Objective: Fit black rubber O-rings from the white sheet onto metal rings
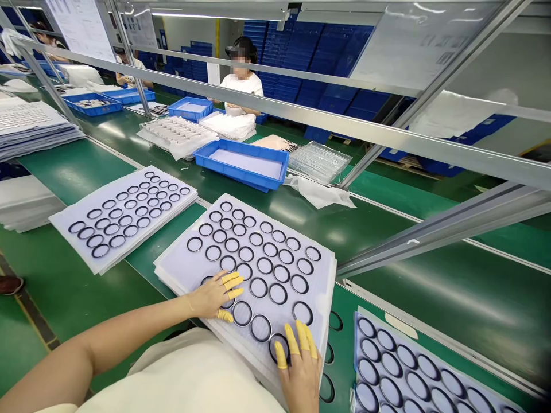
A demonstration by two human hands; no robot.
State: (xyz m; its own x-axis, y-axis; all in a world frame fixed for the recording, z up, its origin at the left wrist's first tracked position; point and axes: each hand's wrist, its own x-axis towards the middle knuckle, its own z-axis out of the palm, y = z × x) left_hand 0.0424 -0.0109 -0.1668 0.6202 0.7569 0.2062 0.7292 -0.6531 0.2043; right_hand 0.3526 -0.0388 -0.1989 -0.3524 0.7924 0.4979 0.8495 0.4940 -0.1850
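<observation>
While the left hand [210, 296] and right hand [302, 376] rest open, gripping nothing | black O-rings [250, 288] on stacked white sheets [319, 287] | long axis runs directly ahead | right hand nearer the sheets' near corner

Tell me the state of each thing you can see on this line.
Sheet stack: piled, black rings seated in rows.
Left hand: resting on the stack, fingers in yellow finger cots.
Right hand: fingertips on a black ring.
Blue plastic tray: holding a flat pale sheet.
Clear plastic tray: lying on the green belt.
</observation>
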